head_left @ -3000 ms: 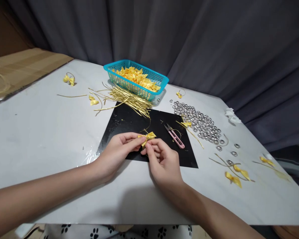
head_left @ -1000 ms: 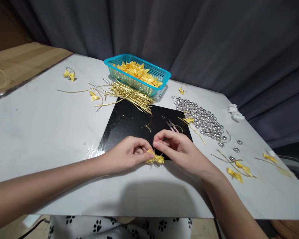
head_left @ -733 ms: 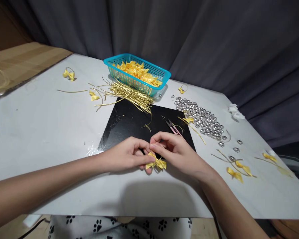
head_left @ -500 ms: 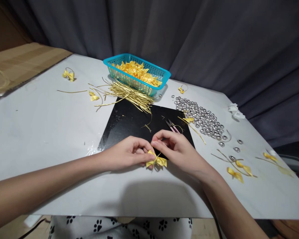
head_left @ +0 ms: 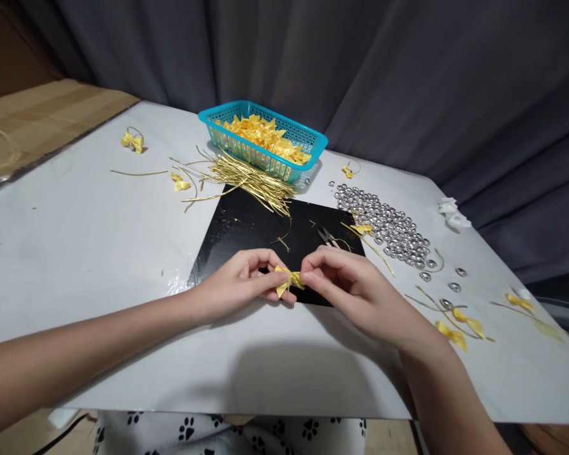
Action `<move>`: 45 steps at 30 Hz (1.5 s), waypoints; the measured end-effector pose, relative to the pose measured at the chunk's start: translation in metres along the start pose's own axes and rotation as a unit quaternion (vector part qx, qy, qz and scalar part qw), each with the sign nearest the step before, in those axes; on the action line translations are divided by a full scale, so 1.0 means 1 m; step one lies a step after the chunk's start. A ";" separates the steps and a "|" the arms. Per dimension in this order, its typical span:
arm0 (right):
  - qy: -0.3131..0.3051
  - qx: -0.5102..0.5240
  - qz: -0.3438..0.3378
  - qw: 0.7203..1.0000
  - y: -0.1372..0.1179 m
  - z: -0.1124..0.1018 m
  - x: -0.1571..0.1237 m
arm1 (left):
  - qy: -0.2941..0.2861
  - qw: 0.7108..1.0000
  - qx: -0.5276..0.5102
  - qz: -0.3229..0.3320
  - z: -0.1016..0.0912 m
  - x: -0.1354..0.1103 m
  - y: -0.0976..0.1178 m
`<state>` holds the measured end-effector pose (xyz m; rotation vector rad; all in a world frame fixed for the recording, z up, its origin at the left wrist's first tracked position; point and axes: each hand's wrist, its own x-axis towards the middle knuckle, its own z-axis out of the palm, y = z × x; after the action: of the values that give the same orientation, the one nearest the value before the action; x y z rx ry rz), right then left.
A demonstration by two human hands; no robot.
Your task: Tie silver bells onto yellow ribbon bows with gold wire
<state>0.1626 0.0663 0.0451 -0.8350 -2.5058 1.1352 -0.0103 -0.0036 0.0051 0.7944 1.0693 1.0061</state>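
A yellow ribbon bow [head_left: 283, 282] is held just above the near edge of the black mat [head_left: 232, 234]. My left hand [head_left: 251, 281] pinches its left side between thumb and fingers. At the bow's right end, the thumb and fingertips of my right hand [head_left: 336, 278] close on the ribbon. Whether a gold cord is also between those fingertips is hidden. Beyond my right hand lies a pair of small scissors [head_left: 328, 237], its handles partly covered by the hand.
A teal basket [head_left: 320, 148] of yellow bows stands at the back, with a bundle of gold cords [head_left: 256, 183] before it. Many silver beads [head_left: 384, 221] spread over the right side. Loose bows [head_left: 469, 322] and cords lie at the right, and a finished-looking bow loop [head_left: 133, 141] at far left.
The bow has risen slightly away from me and turned. My right hand has moved a little right, its fingertips now on the bow's right end rather than above its middle.
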 end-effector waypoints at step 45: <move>-0.099 -0.090 -0.088 0.987 0.002 0.008 -0.003 | -0.020 0.999 -0.021 0.034 -0.004 0.001 -0.004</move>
<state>0.1622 0.0615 0.0384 -0.5497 -2.8133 0.9889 -0.0133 -0.0039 0.0003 0.8174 0.9894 1.0622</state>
